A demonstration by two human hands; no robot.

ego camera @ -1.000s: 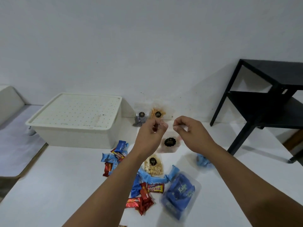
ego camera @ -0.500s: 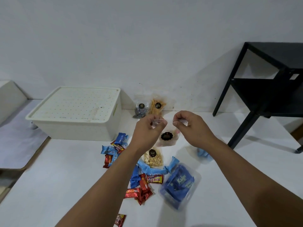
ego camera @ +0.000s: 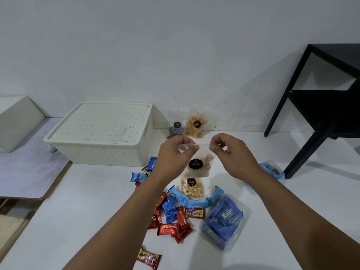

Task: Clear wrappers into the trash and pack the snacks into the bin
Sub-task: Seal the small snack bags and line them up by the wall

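Observation:
My left hand (ego camera: 176,152) and my right hand (ego camera: 228,149) each pinch a top corner of a clear snack pouch (ego camera: 198,166) with a black round label, held up above the white table (ego camera: 78,211). Below it lies a pouch of pale nuts (ego camera: 192,189). Blue and red wrapped snack bars (ego camera: 173,217) are scattered around my left forearm. A clear tub of blue Kalpa packs (ego camera: 226,219) sits to the right. The white lidded bin (ego camera: 103,133) stands at the back left, its lid on.
Two more pouches, one dark (ego camera: 176,128) and one with orange sticks (ego camera: 196,125), lean on the wall. A blue packet (ego camera: 272,170) lies behind my right forearm. A black side table (ego camera: 321,106) stands at the right. One snack bar (ego camera: 149,258) lies near the front edge.
My hands have drawn apart along the pouch's top edge, stretching it out. The view has shifted a little, and the pouch hangs lower in front of me.

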